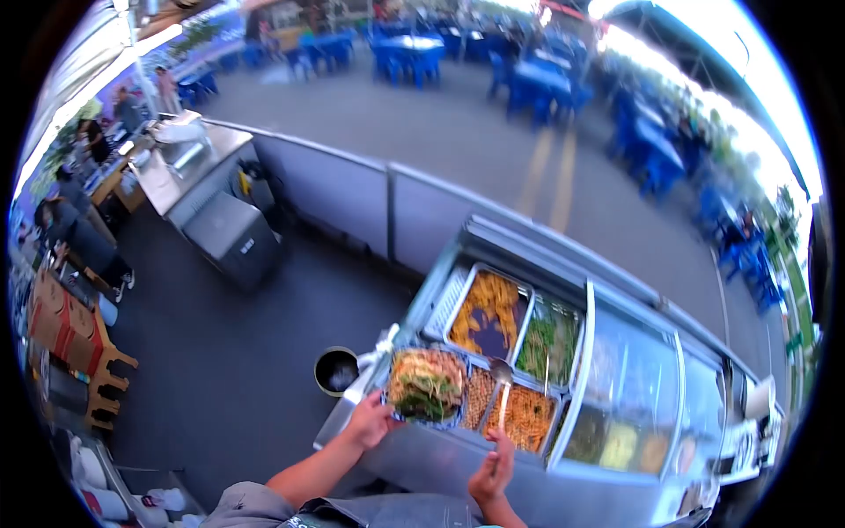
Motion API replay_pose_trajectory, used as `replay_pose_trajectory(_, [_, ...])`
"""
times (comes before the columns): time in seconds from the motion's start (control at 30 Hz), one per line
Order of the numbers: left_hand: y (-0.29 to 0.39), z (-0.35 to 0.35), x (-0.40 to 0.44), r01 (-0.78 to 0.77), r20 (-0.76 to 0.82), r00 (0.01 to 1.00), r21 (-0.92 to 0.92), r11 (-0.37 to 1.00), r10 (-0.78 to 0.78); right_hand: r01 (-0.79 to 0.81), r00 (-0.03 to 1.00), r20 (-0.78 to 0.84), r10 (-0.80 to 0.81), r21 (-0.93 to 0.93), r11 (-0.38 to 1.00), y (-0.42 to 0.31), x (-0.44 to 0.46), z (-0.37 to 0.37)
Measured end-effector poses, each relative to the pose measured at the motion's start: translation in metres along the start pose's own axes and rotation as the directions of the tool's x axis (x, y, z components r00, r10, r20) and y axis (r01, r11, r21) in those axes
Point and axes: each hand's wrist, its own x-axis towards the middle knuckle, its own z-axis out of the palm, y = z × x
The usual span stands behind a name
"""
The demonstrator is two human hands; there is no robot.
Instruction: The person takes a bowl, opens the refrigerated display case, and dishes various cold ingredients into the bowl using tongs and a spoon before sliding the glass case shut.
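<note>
My left hand (371,421) is closed on the left edge of a blue-and-white dish (429,385) heaped with shredded food and green leaves. The dish is at the left end of the steel food counter. My right hand (493,471) grips the handle of a metal spoon (502,372), whose bowl is over the trays, just right of the dish. Below the spoon are a tray of beans or nuts (476,398) and a tray of orange food (525,417). Behind them lie a tray of yellow-orange pieces (495,308) and one of chopped greens (544,346).
Glass covers (634,370) stand over the counter's right part. A dark round bin (336,370) is on the floor at the left. Farther off are a grey cabinet (231,236), stacked stools (108,378), a low partition (326,194), several people and blue tables.
</note>
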Motion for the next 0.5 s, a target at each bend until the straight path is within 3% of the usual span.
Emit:
replay_pose_trajectory(0.07, [0.0, 0.001, 0.002, -0.024, -0.002, 1.0, 0.025, 0.999, 0.024, -0.228, 0.963, -0.079, 0.257, 0.27, 0.936, 0.063, 0.031, -0.004])
replay_pose_trajectory(0.13, [-0.001, -0.006, 0.003, 0.008, -0.016, 1.0, 0.059, 0.998, -0.007, -0.444, 0.869, -0.061, 0.49, 0.338, 0.83, 0.165, 0.049, -0.009])
replay_pose_trajectory(0.23, [0.009, 0.009, -0.009, 0.01, 0.007, 1.0, 0.069, 0.998, -0.01, -0.796, 0.526, 0.207, 0.825, 0.463, 0.391, 0.267, 0.067, -0.013])
replay_pose_trajectory(0.27, [0.013, 0.01, -0.013, 0.021, 0.0, 1.0, 0.09, 0.996, -0.021, -0.794, 0.525, 0.214, 0.824, 0.471, 0.384, 0.289, 0.067, -0.009])
replay_pose_trajectory(0.33, [0.014, 0.011, -0.02, 0.018, -0.014, 1.0, 0.088, 0.996, -0.017, -0.925, 0.28, 0.35, 0.894, 0.346, 0.154, 0.329, 0.063, -0.003])
replay_pose_trajectory(0.4, [0.018, 0.014, -0.028, 0.017, -0.021, 1.0, 0.092, 0.996, -0.015, -0.927, 0.196, 0.396, 0.897, 0.374, 0.038, 0.385, 0.049, 0.008])
replay_pose_trajectory(0.5, [0.022, 0.022, -0.045, 0.026, -0.076, 0.997, 0.121, 0.992, -0.017, -0.9, 0.102, 0.373, 0.922, 0.43, -0.075, 0.405, 0.035, 0.017])
